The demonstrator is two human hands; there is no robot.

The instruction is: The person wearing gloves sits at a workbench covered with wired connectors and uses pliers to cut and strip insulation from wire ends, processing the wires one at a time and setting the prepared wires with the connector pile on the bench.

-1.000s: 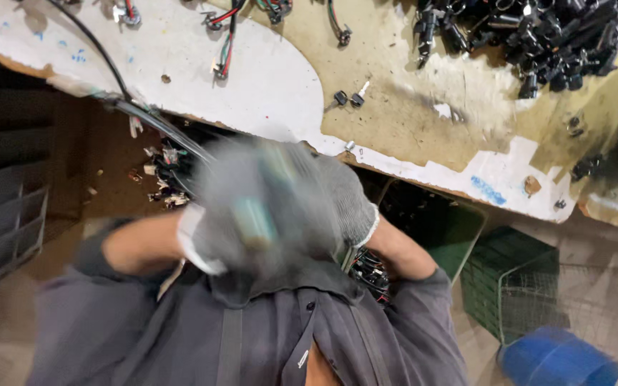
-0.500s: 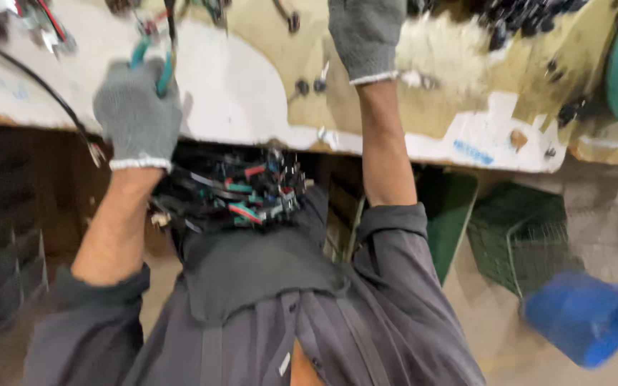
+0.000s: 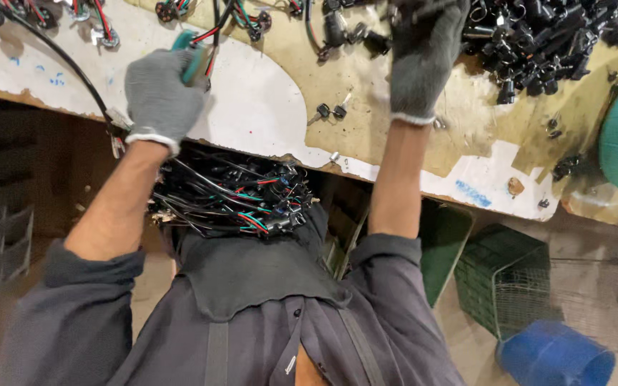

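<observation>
Here the gloved left hand (image 3: 160,96) is closed around a teal-handled tool (image 3: 193,58) near the worktop's (image 3: 266,114) front edge, red and black wires (image 3: 212,32) at its tip. The gloved right hand (image 3: 423,57) presses into black connectors (image 3: 538,43) toward the back edge; its grip can't be made out. A wire bundle (image 3: 234,200) rests in the lap.

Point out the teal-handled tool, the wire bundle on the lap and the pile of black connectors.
teal-handled tool (image 3: 193,58), head view, on the handle.
wire bundle (image 3: 234,200), head view, on its middle.
black connectors (image 3: 552,39), head view, on the pile's middle.
</observation>
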